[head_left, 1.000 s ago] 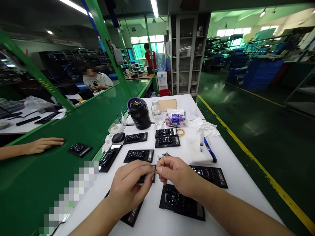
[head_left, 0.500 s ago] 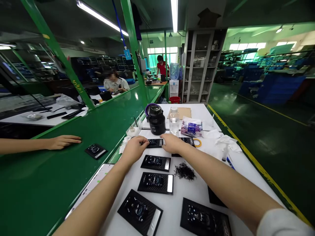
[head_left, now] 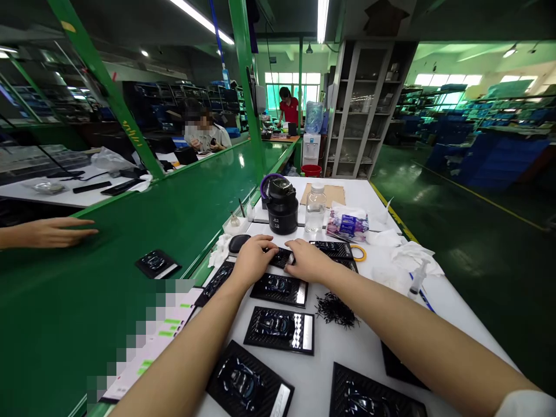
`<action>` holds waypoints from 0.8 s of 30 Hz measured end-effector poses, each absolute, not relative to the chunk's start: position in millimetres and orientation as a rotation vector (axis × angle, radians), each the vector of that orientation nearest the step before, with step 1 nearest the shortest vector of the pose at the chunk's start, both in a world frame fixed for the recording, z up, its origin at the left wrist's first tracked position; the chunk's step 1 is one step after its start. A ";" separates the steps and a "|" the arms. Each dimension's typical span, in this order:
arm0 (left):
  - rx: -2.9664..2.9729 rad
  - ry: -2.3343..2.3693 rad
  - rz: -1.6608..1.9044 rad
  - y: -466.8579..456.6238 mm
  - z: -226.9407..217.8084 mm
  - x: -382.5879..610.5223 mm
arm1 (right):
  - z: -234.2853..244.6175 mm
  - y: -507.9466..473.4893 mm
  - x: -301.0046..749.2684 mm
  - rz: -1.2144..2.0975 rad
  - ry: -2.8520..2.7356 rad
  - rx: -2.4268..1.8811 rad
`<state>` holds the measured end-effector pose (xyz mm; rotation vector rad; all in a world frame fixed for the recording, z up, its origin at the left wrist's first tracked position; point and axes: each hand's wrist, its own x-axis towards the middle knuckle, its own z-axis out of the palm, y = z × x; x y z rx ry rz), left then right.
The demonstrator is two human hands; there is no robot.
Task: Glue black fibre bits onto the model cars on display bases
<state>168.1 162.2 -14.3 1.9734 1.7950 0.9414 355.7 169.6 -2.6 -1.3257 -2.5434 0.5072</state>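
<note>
Left hand (head_left: pixel 254 256): moved forward over the white surface (head_left: pixel 315 376) since a second ago; fingers bent narrowly at the left end of the far black panel (head_left: pixel 281 258).
Right hand (head_left: pixel 310 260): likewise advanced; thumb and forefinger slightly parted at the panel's right end. Whether either hand grips or merely steadies, one cannot tell.
Panel position: between the hands, beyond the nearer panel (head_left: pixel 277 285), short of the black flask (head_left: pixel 283 214).
Black strands (head_left: pixel 336 310): loose pile beside the right forearm.
Handling: even pressure at both ends, fingertips kept to the rim, would probably spare the glossy face.
</note>
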 end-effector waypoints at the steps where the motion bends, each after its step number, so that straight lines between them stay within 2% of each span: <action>1: 1.974 1.795 0.948 161.9 -15.8 167.8 | -2.7 168.4 357.0 0.506 -2.539 -1.311; 24: 1.968 1.823 1.038 160.8 -29.2 169.1 | 2.3 164.7 359.1 0.411 -2.693 -1.184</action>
